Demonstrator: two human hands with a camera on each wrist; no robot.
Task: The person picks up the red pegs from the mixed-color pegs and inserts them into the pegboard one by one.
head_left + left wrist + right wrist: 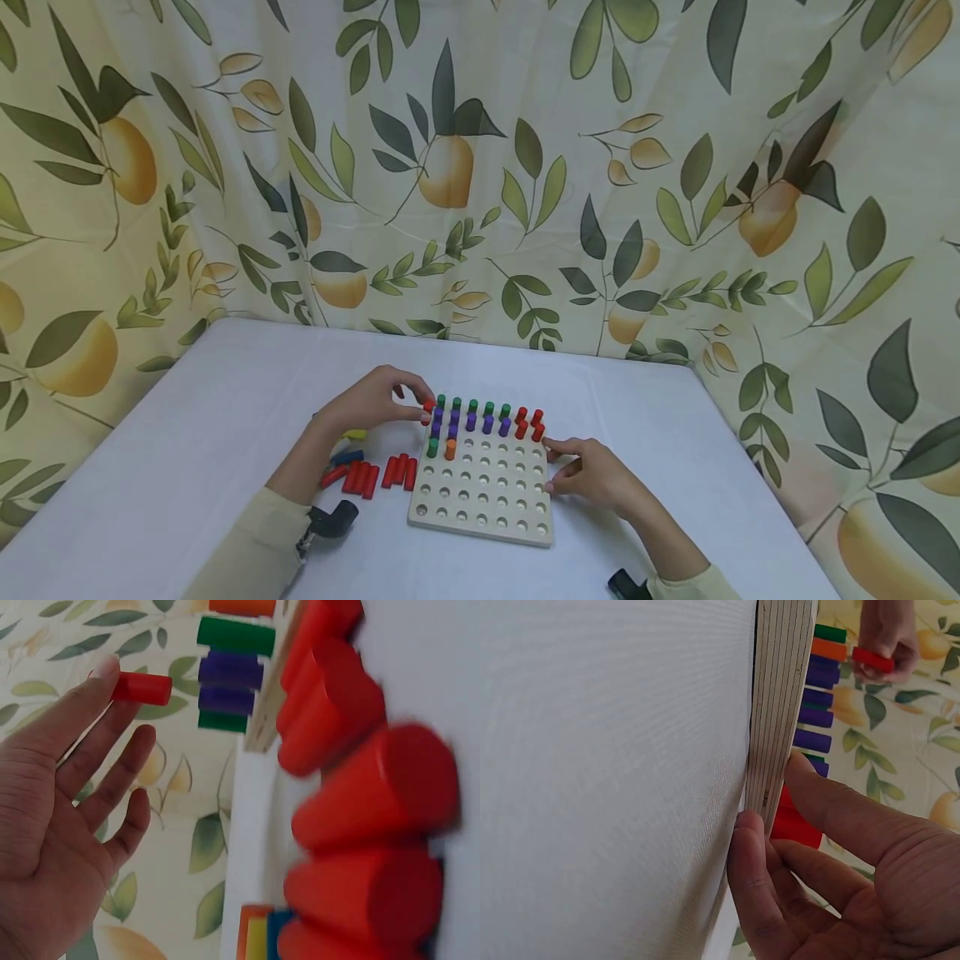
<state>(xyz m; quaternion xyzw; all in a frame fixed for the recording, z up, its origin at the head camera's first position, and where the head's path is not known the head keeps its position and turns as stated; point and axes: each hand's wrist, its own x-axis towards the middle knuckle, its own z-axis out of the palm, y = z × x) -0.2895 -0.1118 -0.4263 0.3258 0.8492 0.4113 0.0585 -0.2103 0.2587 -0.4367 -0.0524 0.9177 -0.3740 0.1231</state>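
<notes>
My left hand (372, 402) pinches a red peg (146, 688) between thumb and fingertips; the other fingers are spread. It holds the peg in the air by the far left corner of the wooden pegboard (450, 520). Green pegs (472, 406) stand in the far row with purple pegs (487, 425) before them. Several red pegs (522, 429) fill the far right corner. One orange peg (450, 450) stands beside a green one nearer on the left. My right hand (596, 477) grips the board's right edge, thumb at the top face and fingers against the side.
Loose red pegs (362, 480) lie left of the board, with a blue peg (347, 457) and a yellow peg (356, 434) behind them. The white table (262, 392) ends at a leaf-and-fruit patterned curtain (480, 208). Nearer board holes hold no pegs.
</notes>
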